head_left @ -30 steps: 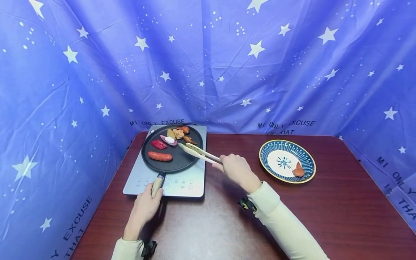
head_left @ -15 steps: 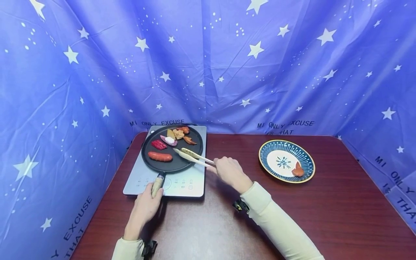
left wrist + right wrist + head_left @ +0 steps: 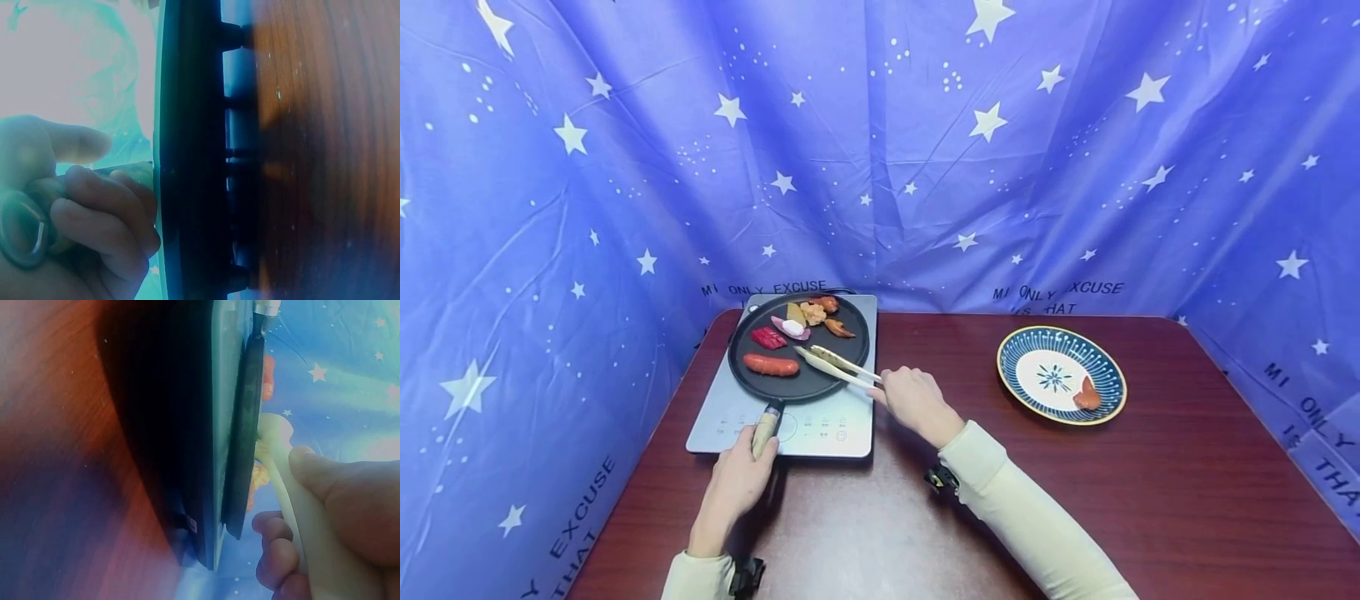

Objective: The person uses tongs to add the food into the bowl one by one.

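Note:
My left hand (image 3: 739, 479) grips the wooden handle (image 3: 765, 432) of a round black frying pan (image 3: 782, 386), which sits on a silver induction cooker (image 3: 715, 429). My right hand (image 3: 917, 402) holds cream tongs (image 3: 838, 367), their tips over the pan's right half, with nothing between them. In the pan lie a sausage (image 3: 771, 365), a red piece of food (image 3: 768, 337), a pink and white piece (image 3: 792, 328), a small brown piece (image 3: 840, 328) and several more pieces at the far side. The right wrist view shows thumb and fingers around the tongs (image 3: 306, 506).
A blue and white patterned plate (image 3: 1037, 379) with a yellow rim stands on the right of the dark red table (image 3: 1187, 467). One reddish-brown piece of food (image 3: 1087, 395) lies on it. A blue star-printed curtain (image 3: 925, 167) encloses the table's back and sides.
My right hand has moved left and slightly nearer, drawing the tongs away from the small brown piece toward the sausage. The left hand keeps its grip on the pan handle.

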Demonstrator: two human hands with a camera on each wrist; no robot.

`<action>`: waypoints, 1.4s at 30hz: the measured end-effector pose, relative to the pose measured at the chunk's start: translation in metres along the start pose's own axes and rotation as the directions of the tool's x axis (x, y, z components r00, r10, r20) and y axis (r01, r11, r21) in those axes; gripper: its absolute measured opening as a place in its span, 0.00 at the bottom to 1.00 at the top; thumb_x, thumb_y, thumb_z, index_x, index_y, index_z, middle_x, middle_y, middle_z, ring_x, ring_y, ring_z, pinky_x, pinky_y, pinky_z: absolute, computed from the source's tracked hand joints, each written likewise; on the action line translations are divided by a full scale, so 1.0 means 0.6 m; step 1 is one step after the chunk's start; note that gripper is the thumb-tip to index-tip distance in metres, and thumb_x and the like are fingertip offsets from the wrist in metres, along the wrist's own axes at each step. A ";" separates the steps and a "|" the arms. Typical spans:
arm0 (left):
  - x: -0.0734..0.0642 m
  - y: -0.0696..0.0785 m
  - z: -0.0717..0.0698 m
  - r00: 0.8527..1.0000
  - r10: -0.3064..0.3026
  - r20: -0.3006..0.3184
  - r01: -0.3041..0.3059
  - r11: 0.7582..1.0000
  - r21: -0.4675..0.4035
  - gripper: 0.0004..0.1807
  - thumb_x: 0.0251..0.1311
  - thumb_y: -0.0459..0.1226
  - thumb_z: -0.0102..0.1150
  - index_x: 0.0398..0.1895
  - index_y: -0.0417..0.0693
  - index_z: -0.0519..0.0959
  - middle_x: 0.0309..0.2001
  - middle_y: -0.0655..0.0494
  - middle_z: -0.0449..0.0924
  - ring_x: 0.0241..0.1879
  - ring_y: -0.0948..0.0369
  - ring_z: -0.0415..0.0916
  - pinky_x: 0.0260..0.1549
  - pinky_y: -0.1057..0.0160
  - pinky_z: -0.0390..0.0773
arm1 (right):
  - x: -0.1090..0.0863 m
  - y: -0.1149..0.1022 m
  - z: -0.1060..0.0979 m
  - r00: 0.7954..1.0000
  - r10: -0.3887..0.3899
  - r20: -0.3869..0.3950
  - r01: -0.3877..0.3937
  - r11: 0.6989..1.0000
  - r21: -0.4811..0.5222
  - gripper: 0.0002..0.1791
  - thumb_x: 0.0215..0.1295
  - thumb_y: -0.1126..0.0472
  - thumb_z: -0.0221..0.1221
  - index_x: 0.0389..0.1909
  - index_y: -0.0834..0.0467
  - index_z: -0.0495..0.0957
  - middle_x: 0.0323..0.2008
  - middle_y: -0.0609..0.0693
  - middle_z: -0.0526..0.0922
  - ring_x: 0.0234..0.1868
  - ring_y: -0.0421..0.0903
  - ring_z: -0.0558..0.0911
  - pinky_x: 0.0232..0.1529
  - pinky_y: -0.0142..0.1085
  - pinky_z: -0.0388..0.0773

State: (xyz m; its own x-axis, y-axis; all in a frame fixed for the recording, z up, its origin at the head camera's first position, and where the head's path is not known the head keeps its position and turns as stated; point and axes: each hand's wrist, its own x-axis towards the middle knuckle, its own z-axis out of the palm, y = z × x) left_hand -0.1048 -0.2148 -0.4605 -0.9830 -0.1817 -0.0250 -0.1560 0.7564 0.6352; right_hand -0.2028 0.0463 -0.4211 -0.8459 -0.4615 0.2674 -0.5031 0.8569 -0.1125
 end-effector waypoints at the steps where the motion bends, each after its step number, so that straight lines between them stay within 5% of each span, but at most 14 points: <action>1: 0.000 0.000 0.000 1.000 -0.001 0.001 0.001 1.000 0.000 0.21 0.65 0.49 0.49 0.53 0.43 0.70 0.23 0.51 0.69 0.24 0.55 0.70 0.25 0.55 0.68 | 0.001 -0.001 0.001 1.000 0.003 0.002 -0.003 1.000 0.003 0.23 0.63 0.43 0.57 0.19 0.57 0.70 0.12 0.49 0.66 0.13 0.49 0.70 0.15 0.44 0.69; 17: 0.000 0.005 -0.007 0.999 -0.016 0.030 0.016 1.000 -0.002 0.24 0.66 0.49 0.47 0.57 0.42 0.66 0.22 0.50 0.68 0.22 0.55 0.68 0.21 0.57 0.67 | 0.017 -0.021 0.016 0.999 0.028 -0.031 -0.029 0.999 -0.033 0.24 0.63 0.42 0.57 0.20 0.58 0.71 0.14 0.53 0.72 0.16 0.53 0.76 0.17 0.46 0.72; 42: 0.000 0.000 0.000 1.000 -0.001 -0.003 0.001 1.000 0.003 0.20 0.65 0.48 0.49 0.52 0.43 0.69 0.23 0.50 0.69 0.24 0.54 0.69 0.24 0.55 0.68 | 0.042 -0.056 0.019 0.999 0.036 -0.016 -0.037 0.997 -0.064 0.21 0.65 0.43 0.56 0.24 0.58 0.75 0.19 0.53 0.77 0.21 0.51 0.79 0.20 0.43 0.73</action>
State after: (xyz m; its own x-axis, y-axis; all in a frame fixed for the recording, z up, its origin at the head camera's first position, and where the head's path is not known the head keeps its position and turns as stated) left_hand -0.1047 -0.2147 -0.4604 -0.9825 -0.1846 -0.0229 -0.1572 0.7579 0.6332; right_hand -0.2092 0.0035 -0.4213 -0.8605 -0.4267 0.2782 -0.4592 0.8862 -0.0612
